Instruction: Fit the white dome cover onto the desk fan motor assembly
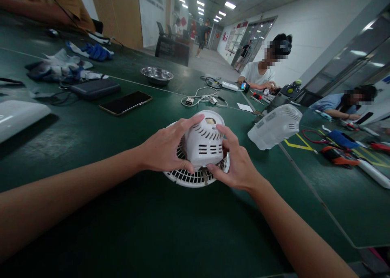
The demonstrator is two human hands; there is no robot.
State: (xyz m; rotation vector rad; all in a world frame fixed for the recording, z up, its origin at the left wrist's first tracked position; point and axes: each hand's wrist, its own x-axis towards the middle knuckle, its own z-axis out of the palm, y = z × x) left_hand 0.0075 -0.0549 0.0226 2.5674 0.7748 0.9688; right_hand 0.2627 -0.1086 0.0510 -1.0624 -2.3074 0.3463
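Between my two hands is a white plastic fan motor housing [204, 142] with slotted vents and a round hole on top. It sits over a round white fan grille [189, 179] lying on the green table. My left hand [169, 146] grips the housing's left side, thumb low in front and fingers near the top. Around its right side is my right hand [233, 160], index finger by the top and thumb at the lower front edge. Whatever lies under the housing is hidden. A separate white plastic shell [276, 128] with vents rests to the right of my right hand.
On the green table [146, 229] lie a phone [126, 102], a dark flat box [96, 89], a steel bowl [157, 76], a white cable [202, 98] and blue-white gloves [91, 51]. An orange-black meter [338, 155] is at right. Other people sit around the far sides.
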